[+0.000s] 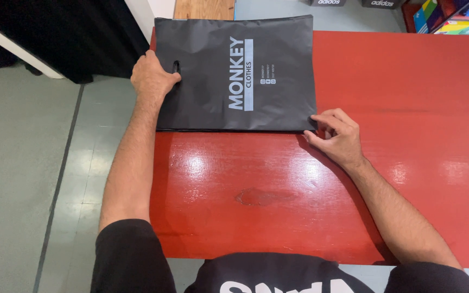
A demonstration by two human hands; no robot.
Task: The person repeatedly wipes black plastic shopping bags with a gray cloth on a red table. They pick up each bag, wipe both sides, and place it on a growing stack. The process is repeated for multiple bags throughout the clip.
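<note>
1. Nearest the camera: black sleeves and a dark shirt front with pale lettering, cut off by the bottom edge. Both forearms reach forward over the red table [278,217].
2. The near stretch of tabletop is glossy, with light glare and one dull scuffed patch [259,196] midway between the arms. Nothing lies between the body and the hands.
3. Right hand [338,137]: fingers curled and close together, tips pinching at the near right corner of the black bag [207,81]. The palm rests on the table, just off the bag.
4. Left hand [150,78]: loosely closed over the bag's left edge, fingertips beside the slot handle [176,67]. This hand sits at the table's left edge.
5. The bag lies flat, handle end to the left, a pale printed panel across its middle. Contents cannot be told; it looks thin.
6. Wide red surface extends to the right of the bag.
7. Left of the table: grey floor [23,179], with a dark drape [66,32] beyond.
8. Far side: a wooden board [203,8] past the bag's far edge, and colourful boxes [454,16] at the far right corner.
</note>
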